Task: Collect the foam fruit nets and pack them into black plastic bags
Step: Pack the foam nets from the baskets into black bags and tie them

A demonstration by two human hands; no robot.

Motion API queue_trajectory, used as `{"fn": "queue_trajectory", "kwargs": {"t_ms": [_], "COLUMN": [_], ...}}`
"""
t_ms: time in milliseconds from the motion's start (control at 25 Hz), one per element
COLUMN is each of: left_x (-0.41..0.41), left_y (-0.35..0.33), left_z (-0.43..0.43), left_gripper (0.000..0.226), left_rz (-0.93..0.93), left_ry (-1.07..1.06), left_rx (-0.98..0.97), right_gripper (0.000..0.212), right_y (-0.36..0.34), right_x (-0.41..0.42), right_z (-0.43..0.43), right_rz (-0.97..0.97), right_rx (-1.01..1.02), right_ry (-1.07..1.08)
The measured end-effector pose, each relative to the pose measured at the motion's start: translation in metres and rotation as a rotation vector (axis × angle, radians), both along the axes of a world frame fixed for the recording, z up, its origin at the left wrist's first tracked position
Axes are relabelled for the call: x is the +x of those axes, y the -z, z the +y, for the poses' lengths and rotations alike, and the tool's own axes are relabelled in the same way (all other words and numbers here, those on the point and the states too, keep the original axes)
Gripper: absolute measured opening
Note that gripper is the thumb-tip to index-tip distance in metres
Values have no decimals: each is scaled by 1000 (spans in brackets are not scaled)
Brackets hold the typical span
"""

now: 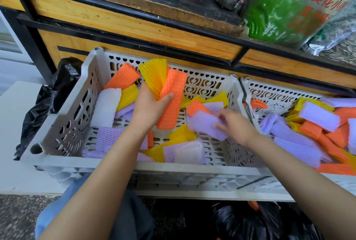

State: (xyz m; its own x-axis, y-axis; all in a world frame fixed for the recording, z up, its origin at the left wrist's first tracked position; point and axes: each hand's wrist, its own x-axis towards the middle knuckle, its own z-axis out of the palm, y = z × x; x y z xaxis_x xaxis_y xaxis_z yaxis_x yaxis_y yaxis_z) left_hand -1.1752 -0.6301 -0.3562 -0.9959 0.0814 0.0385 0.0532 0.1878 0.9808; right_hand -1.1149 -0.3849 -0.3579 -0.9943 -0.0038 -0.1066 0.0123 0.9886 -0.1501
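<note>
Over two crates (173, 166), left hand (149, 106) grips two nets (171, 104); right hand (235, 124) pinches one purple net (204, 124).

The right hand (234, 124) is smeared by motion, and so is the purple net (204, 124) under it, so I cannot tell whether its fingers grip it. The left hand (149, 106) shows only its thumb, its fingers hidden behind the orange net (172, 95) and yellow net (154, 74) it holds. The second crate (273, 93) runs out of view at the right, the lower black bag (260, 222) is cut off at the bottom, and the left black bag (63, 77) sits half hidden behind the left crate (67, 124).
</note>
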Motion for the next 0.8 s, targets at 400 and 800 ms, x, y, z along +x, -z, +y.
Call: {"fn": "queue_trajectory", "kwargs": {"t_ms": [400, 800], "left_x": [31, 26], "left_y": [-21, -14], "left_z": [20, 1], "left_gripper": [37, 61], "left_rz": [-139, -18], "left_ry": [354, 117], "left_rx": [353, 230], "right_gripper": [8, 56], "right_y": [-59, -9], "right_x": [15, 41], "right_z": [-77, -52], "right_rz": [255, -413], "right_rx": [-767, -449], "right_ry": [171, 13]}}
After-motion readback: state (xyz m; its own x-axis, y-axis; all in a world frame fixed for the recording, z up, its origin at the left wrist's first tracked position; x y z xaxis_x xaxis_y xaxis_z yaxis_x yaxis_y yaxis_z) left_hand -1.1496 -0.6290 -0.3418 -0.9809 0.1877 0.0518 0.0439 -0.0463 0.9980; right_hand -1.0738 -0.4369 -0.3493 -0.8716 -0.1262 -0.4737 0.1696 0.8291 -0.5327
